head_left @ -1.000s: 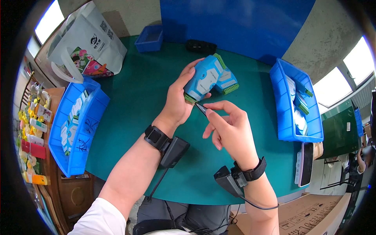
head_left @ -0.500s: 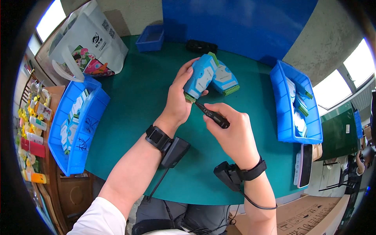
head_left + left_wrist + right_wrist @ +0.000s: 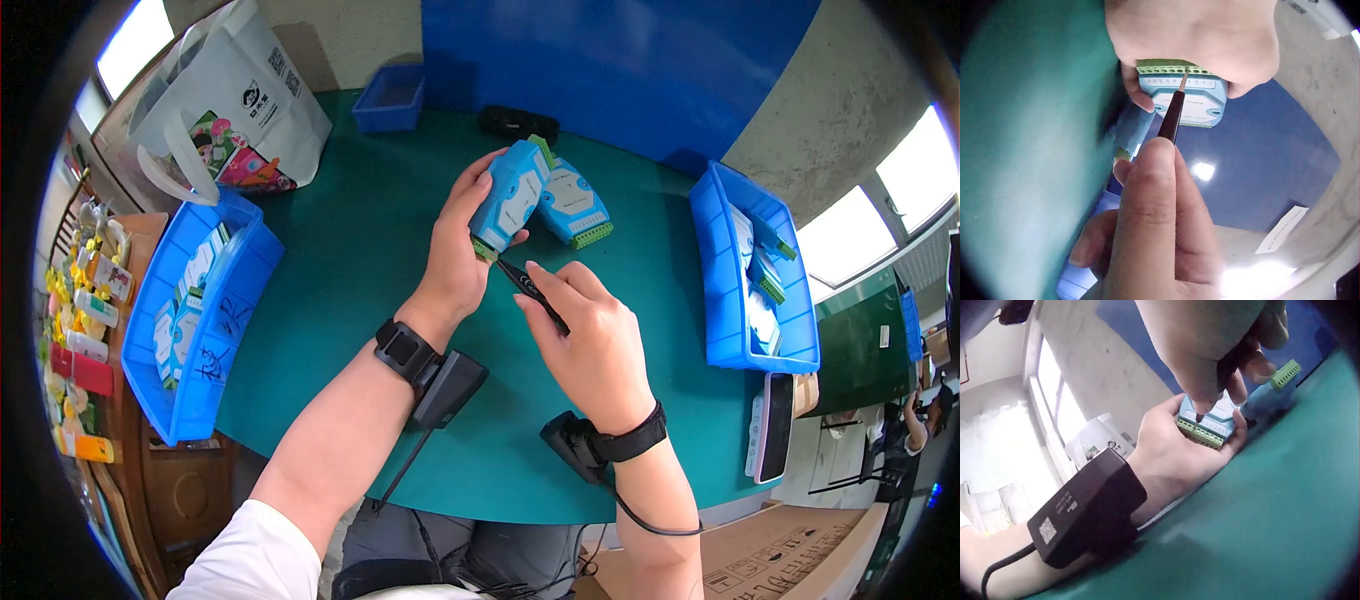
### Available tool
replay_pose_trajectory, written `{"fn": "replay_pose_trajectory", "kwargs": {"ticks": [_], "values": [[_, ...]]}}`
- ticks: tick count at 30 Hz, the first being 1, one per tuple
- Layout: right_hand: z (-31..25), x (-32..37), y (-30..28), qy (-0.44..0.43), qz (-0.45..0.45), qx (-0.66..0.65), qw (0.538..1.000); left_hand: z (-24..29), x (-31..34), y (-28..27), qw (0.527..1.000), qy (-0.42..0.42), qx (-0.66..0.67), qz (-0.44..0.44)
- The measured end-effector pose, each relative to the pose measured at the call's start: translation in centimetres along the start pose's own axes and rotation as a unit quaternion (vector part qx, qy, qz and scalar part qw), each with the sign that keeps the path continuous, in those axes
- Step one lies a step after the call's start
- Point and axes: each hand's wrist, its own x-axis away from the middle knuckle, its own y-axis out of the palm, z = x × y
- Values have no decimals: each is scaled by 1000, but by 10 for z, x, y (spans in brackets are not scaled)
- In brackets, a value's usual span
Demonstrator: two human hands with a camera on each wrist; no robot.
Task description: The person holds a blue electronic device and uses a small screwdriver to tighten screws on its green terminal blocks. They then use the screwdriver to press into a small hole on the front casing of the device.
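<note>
My left hand grips a blue module with a pale label, held over the table. A green terminal block with a row of small holes runs along its near end. In my right hand, thumb and fingers pinch a slim black screwdriver. Its thin tip meets the terminal block in the left wrist view, where the black shaft shows. Just behind the held module, a second blue module with green terminals lies on the table.
Blue bins of modules stand left and right on the green table. A small blue tray, a black case and a white bag sit at the back. A phone lies at the right edge.
The right hand's fingers have shifted along the screwdriver, now covering more of its handle. The held module has turned slightly in the left hand; the tip stays by its near end.
</note>
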Motion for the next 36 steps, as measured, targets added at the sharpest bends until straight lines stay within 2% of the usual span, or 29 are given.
{"fn": "replay_pose_trajectory", "kwargs": {"ticks": [2, 5, 8, 11, 14, 17, 20, 26, 36], "values": [[1, 0, 0, -7, 1, 1, 1000, 1, 0, 1, 1000, -2, 2, 5], [-4, -2, 2, 2, 53, -30, 998, -4, -4, -3, 1000, 18, 2, -8], [-5, -2, -1, 60, 10, -17, 998, -3, -2, 1, 1000, 16, -7, -7], [-1, 0, 7, 4, 48, -27, 998, 3, 3, 5, 998, 12, -49, -24], [-2, 1, 6, 23, 13, -43, 999, 2, 3, 5, 998, 12, -51, -18], [-2, -1, 5, 1, 23, -55, 998, 1, 2, 4, 997, 9, -67, -42], [-3, 0, 6, 52, -4, -83, 995, 0, 2, 3, 999, 3, -45, -23], [2, 2, 10, -6, 42, -37, 998, 0, 1, 2, 999, 1, -44, -20], [-2, -2, 1, -13, 56, 11, 998, 1, 3, 5, 997, 17, -77, -24]]}}
